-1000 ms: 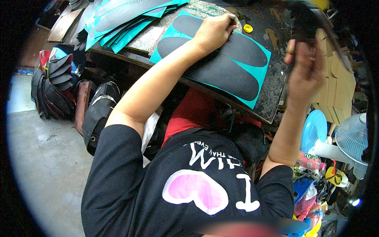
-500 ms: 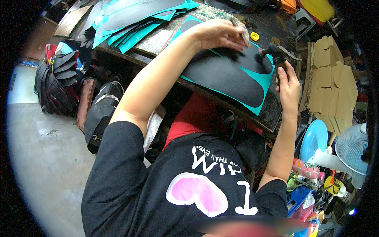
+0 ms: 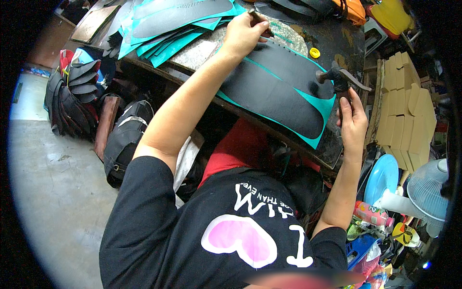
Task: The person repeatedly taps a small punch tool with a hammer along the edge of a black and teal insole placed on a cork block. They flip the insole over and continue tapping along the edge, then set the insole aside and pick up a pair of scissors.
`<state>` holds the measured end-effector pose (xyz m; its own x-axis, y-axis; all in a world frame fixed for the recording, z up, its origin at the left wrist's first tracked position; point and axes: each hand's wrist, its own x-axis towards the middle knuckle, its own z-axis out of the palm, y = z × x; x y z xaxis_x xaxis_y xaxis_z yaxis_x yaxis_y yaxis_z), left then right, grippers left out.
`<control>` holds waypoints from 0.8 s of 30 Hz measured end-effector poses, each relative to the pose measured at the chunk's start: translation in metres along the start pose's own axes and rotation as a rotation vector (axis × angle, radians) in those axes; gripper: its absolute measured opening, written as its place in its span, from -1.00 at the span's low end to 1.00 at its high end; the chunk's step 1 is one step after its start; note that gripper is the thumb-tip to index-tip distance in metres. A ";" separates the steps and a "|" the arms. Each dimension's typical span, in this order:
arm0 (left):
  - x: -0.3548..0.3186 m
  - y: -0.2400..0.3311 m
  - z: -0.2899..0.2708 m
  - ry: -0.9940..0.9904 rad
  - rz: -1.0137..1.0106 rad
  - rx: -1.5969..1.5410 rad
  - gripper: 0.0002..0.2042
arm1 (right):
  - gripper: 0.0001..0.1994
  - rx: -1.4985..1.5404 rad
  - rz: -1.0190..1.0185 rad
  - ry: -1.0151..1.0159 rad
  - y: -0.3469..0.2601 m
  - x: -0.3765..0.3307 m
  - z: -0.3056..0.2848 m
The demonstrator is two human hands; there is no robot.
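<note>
On the bench lies a teal sheet (image 3: 317,98) carrying black insole-shaped pieces (image 3: 288,108). A row of small holes runs along the far edge of the far piece. My left hand (image 3: 246,36) is closed around a slim dark punch (image 3: 252,13), with the lower end by that far edge. At the sheet's right end, my right hand (image 3: 353,120) grips a hammer (image 3: 339,79) with a dark, wrapped-looking head, raised over the sheet's right corner. The hammer's handle is mostly hidden by the hand. Under the punch is a pale stone slab (image 3: 293,36).
More teal sheets with black pieces (image 3: 168,29) are stacked at the bench's far left. A yellow ring-shaped cap (image 3: 314,52) lies beyond the hammer. Cardboard boxes (image 3: 402,115) and a fan (image 3: 426,188) stand to the right. Bundled black pieces (image 3: 74,101) hang at left.
My left hand has moved left and away along the far edge with the punch, uncovering the sheet's middle and the hole row. My right hand still holds the hammer at nearly the same place.
</note>
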<state>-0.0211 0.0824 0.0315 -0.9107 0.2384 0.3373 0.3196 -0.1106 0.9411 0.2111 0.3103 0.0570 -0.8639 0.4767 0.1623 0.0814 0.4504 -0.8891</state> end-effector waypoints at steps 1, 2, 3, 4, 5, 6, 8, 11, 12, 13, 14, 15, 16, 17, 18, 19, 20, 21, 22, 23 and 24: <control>-0.003 -0.001 0.000 0.017 -0.018 0.013 -0.85 | -0.53 -0.008 -0.005 0.001 -0.002 -0.001 0.001; -0.004 -0.003 -0.001 0.019 -0.049 0.017 -0.85 | -0.54 -0.018 -0.007 0.002 -0.003 -0.001 0.001; -0.004 -0.004 -0.001 0.019 -0.064 0.005 -0.85 | -0.54 -0.028 -0.029 0.006 -0.005 -0.002 0.000; -0.005 -0.006 -0.002 0.034 -0.093 0.002 -0.85 | -0.54 -0.042 -0.011 -0.009 -0.006 -0.002 0.000; -0.003 -0.006 -0.002 0.048 -0.131 -0.014 -0.86 | -0.54 -0.056 0.007 -0.024 -0.007 -0.002 -0.001; -0.003 -0.007 -0.003 0.079 -0.079 -0.041 -0.86 | -0.53 -0.068 0.024 -0.039 -0.008 -0.002 -0.002; -0.004 -0.007 -0.003 0.156 -0.060 -0.063 -0.86 | -0.53 -0.036 0.009 -0.037 -0.009 -0.002 -0.003; -0.008 -0.007 -0.005 0.090 -0.062 -0.065 -0.85 | -0.53 -0.015 0.004 -0.052 -0.010 -0.001 -0.002; -0.008 -0.008 -0.005 0.051 -0.070 -0.082 -0.85 | -0.53 -0.024 0.026 -0.050 -0.010 0.000 -0.001; -0.007 -0.008 -0.006 -0.069 -0.151 -0.179 -0.85 | -0.53 0.001 0.003 -0.068 -0.010 0.001 0.001; -0.005 -0.009 -0.008 -0.189 -0.201 -0.167 -0.85 | -0.53 0.017 0.002 -0.076 -0.010 0.002 0.003; -0.001 -0.010 -0.009 -0.192 -0.226 -0.144 -0.84 | -0.53 0.019 0.032 -0.062 -0.010 0.002 0.005; 0.003 -0.011 -0.010 -0.205 -0.229 -0.135 -0.84 | -0.53 0.043 0.006 -0.077 -0.009 0.003 0.007; 0.010 -0.012 -0.010 -0.116 -0.123 -0.025 -0.85 | -0.53 0.052 0.010 -0.073 -0.009 0.003 0.008; 0.017 -0.012 -0.010 0.048 0.107 0.308 -0.86 | -0.53 0.075 -0.019 -0.090 -0.008 0.003 0.009; 0.021 -0.012 -0.014 0.084 0.138 0.210 -0.87 | -0.53 0.058 0.016 -0.073 -0.007 0.002 0.009; 0.023 -0.010 -0.017 0.117 0.170 0.112 -0.88 | -0.53 0.053 0.023 -0.077 -0.006 0.002 0.010; 0.023 -0.010 -0.017 0.117 0.114 0.052 -0.87 | -0.53 0.048 0.031 -0.081 -0.005 0.001 0.009; 0.021 -0.008 -0.017 0.107 0.050 -0.045 -0.87 | -0.53 0.068 0.038 -0.080 -0.004 0.002 0.008; 0.019 -0.007 -0.017 0.096 -0.015 -0.142 -0.86 | -0.53 0.088 0.046 -0.080 -0.002 0.002 0.008; 0.015 -0.005 -0.016 0.087 -0.082 -0.239 -0.86 | -0.53 0.091 0.085 -0.062 -0.002 0.003 0.006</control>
<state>-0.0405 0.0714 0.0312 -0.9532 0.1734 0.2475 0.1827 -0.3216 0.9291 0.2054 0.3060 0.0560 -0.8854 0.4609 0.0608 0.1124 0.3391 -0.9340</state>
